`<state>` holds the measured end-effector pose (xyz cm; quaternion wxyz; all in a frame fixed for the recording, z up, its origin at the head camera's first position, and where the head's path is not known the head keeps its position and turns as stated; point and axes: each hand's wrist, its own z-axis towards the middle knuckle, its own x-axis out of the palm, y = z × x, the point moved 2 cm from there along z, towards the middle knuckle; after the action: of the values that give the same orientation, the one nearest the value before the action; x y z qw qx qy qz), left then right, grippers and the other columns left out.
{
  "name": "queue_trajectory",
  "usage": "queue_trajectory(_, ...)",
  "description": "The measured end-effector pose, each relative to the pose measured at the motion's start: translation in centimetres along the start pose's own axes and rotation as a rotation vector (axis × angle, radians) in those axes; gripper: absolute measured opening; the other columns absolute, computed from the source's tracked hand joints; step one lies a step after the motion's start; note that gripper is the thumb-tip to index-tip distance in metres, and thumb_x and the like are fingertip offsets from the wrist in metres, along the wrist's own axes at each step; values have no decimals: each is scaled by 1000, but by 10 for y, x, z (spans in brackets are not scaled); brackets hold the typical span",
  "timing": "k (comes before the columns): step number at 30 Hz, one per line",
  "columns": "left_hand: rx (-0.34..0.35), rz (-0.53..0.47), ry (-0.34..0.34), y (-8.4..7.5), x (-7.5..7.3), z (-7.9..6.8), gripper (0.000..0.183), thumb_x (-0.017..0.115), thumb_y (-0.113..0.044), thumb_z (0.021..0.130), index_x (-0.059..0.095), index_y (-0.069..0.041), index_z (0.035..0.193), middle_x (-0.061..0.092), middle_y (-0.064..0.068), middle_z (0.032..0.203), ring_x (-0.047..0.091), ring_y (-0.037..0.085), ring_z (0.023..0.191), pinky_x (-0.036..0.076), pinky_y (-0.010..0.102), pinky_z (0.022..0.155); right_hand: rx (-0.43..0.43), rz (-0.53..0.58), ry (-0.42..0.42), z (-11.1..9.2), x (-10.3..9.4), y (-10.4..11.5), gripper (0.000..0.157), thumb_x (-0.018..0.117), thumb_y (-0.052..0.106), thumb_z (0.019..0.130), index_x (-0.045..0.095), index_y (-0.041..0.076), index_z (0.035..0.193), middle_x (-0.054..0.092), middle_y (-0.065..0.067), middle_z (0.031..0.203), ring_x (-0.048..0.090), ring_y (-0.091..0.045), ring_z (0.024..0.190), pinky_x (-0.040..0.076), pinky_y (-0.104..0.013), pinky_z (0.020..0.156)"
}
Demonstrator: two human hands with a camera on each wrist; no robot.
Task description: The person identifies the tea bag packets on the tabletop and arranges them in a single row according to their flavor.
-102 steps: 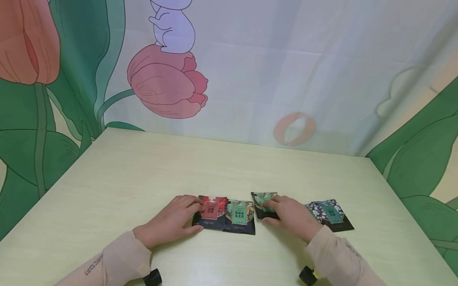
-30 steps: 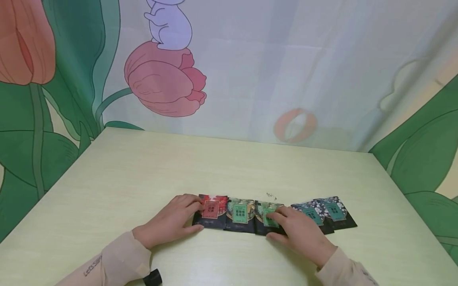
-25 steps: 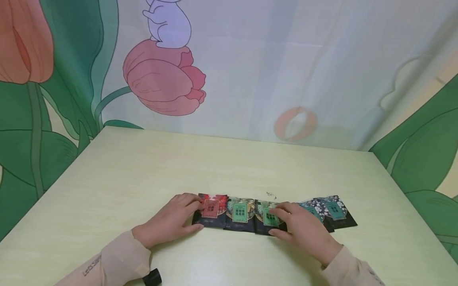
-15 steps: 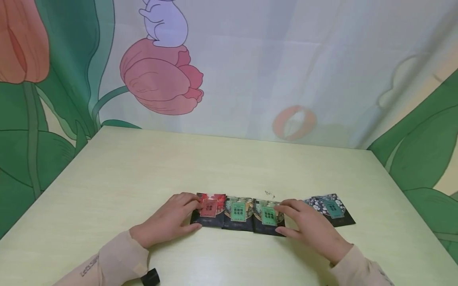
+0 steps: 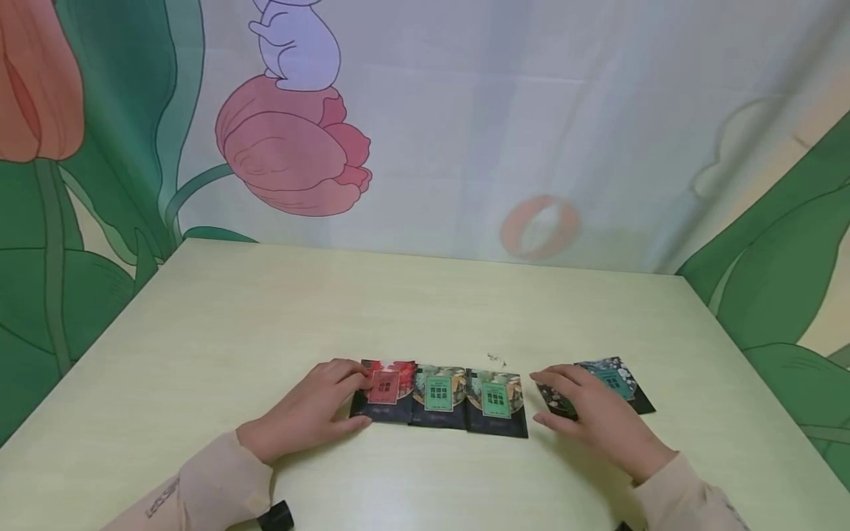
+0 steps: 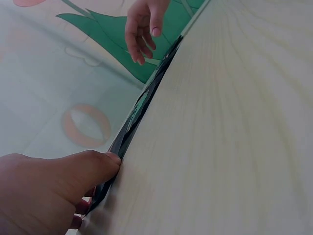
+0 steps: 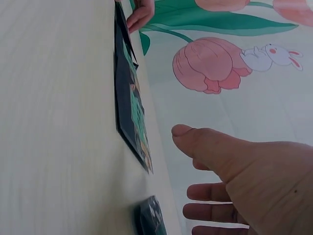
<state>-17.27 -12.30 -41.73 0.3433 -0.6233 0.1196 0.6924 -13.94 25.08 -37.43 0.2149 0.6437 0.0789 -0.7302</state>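
Red packet (image 5: 385, 392) gripped by the left hand (image 5: 308, 407), two green-labelled packets (image 5: 440, 394) to its right — and the right hand (image 5: 600, 413), empty, fingers loose over a floral packet (image 5: 557, 402), might skew that row by shoving it too hard.

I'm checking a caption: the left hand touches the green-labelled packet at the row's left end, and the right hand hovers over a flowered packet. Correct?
Not quite. The head view shows the left hand touching a red-labelled packet at the row's left end. The rest holds.
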Motion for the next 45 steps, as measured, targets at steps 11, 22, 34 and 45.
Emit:
queue_trajectory(11,-4,13,-11,2,-3,-4,46,74,-40,81,64,-12,116,60,4,120,53,22,116,43,44,104,37,10,27,2,4,-18,53,74,40,81,61,18,128,59,-10,128,56,-34,118,51,-51,93)
queue_trajectory(22,17,-3,-2,-3,-1,1,45,73,-40,83,64,-12,117,59,4,121,53,22,116,43,44,104,82,58,118,-6,-5,-41,58,79,43,75,64,13,122,57,-13,131,53,-39,121,46,-57,96)
queue_trajectory(34,13,-8,-6,-2,0,0,45,73,-40,82,64,-12,116,59,5,122,53,23,117,43,45,105,84,46,184,-6,-5,-47,67,81,48,70,63,13,124,56,-14,134,51,-40,123,45,-59,97)
queue_trajectory(45,30,-6,-23,0,-2,-1,43,73,-40,82,64,-12,115,59,4,123,53,23,118,43,44,104,87,31,224,-4,-2,-46,68,80,50,70,63,13,125,57,-14,132,51,-40,123,44,-60,99)
